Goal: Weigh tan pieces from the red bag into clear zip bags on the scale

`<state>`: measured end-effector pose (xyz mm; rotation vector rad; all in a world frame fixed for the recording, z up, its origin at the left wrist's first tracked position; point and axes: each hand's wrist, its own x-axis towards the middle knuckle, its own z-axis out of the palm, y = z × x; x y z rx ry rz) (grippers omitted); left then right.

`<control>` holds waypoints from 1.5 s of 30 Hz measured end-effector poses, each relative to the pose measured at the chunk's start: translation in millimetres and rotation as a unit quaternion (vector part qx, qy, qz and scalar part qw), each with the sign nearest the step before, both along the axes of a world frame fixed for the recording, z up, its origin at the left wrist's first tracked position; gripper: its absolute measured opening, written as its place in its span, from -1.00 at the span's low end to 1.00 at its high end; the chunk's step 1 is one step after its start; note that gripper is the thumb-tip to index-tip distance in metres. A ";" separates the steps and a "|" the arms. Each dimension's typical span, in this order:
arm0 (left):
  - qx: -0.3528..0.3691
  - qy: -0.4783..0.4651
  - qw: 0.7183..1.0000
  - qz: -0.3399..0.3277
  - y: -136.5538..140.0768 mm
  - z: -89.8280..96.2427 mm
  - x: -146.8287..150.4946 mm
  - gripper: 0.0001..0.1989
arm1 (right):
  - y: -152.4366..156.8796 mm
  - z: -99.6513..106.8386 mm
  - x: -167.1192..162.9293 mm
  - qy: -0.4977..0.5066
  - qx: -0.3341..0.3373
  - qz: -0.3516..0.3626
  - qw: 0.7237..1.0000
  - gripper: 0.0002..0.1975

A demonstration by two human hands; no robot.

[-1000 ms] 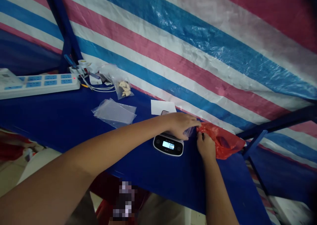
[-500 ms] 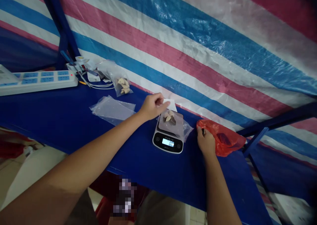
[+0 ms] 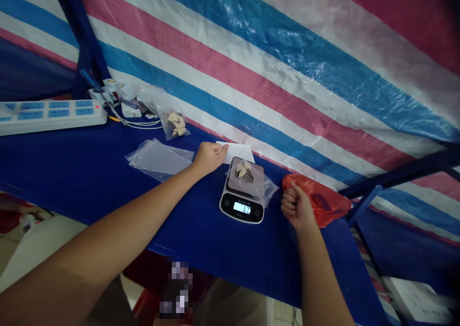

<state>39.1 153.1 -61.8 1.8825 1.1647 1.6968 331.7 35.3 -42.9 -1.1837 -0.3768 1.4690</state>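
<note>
My left hand [image 3: 210, 157] is closed, its fingers curled, at the left edge of a white sheet of paper [image 3: 239, 151]. Whether it pinches the paper or anything else is hidden. To its right stands a digital kitchen scale [image 3: 242, 208] with a lit display that seems to read 6.7. On its plate lies a clear plastic bag [image 3: 253, 187] with pale and dark pieces [image 3: 244, 169] on or in it; I cannot tell which. Right of the scale, my right hand [image 3: 296, 205] is closed in a fist beside a red plastic bag [image 3: 323, 200]. Its contents are out of sight.
Flat clear zip bags [image 3: 160, 157] lie on the blue table [image 3: 204, 220], left of my left hand. Behind them rests a clear bag of pale pieces [image 3: 177, 124], near cables and a white power strip [image 3: 53, 115]. A striped tarp [image 3: 230, 72] hangs along the back.
My left hand has drawn back left from above the scale, uncovering more of the white paper. The display went from 0.0 to about 6.7. My right hand has turned and its fingers curled.
</note>
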 end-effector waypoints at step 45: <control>-0.007 0.046 0.998 -0.034 -5.2 0.0 -0.2 -0.53 | -38.3 19.8 14.8 -0.412 0.007 0.123 0.903 -0.45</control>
